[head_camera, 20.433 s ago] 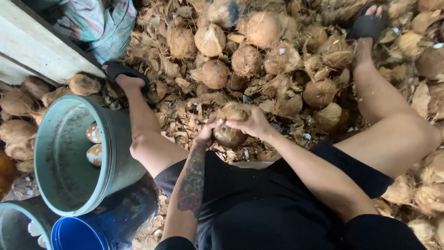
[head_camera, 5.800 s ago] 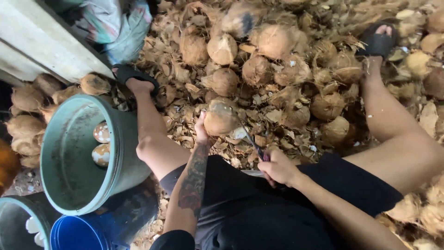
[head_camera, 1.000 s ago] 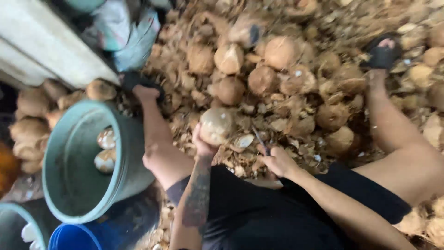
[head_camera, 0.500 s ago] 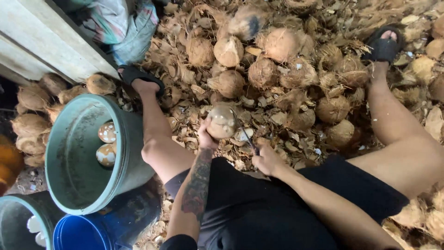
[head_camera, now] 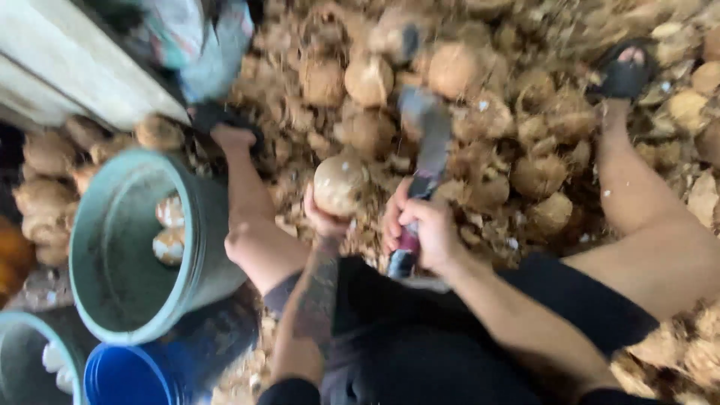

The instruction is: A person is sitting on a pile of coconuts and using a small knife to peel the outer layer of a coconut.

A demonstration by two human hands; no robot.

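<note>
My left hand holds a round, pale, husked coconut just above the ground between my legs. My right hand is shut on the handle of a cleaver-like knife, whose blurred blade is raised over the heap to the right of the coconut. Both forearms reach forward from my dark shorts. My bare legs are spread, with black sandals on the feet.
A green bucket at the left holds two peeled coconuts. A blue bucket and another green one stand below it. Brown husked coconuts and husk scraps cover the ground. A pale wooden board runs upper left.
My right hand has lifted the knife from low beside the coconut to raised above the heap. The coconut in my left hand has tipped up slightly.
</note>
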